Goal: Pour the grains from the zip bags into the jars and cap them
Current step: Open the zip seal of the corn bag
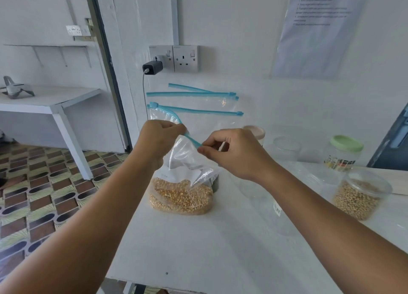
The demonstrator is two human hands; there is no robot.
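Observation:
A clear zip bag [181, 194] with yellow corn grains in its bottom stands on the white table [198, 249]. My left hand [160, 137] pinches the bag's blue zip strip [191, 140] at its left part. My right hand [234, 152] pinches the same strip at its right end. An open clear jar [362, 194] holding pale grains stands at the right. Behind it is a jar with a green lid [344, 152]. An empty clear jar [287, 148] and a jar with a pink lid [255, 132] stand further back.
Several empty zip bags with blue strips [194, 103] lean against the wall behind. A charger [152, 68] is plugged into the wall socket, its cable hanging down. A small dark object [216, 183] sits behind the corn bag. The table's left edge drops to a patterned floor.

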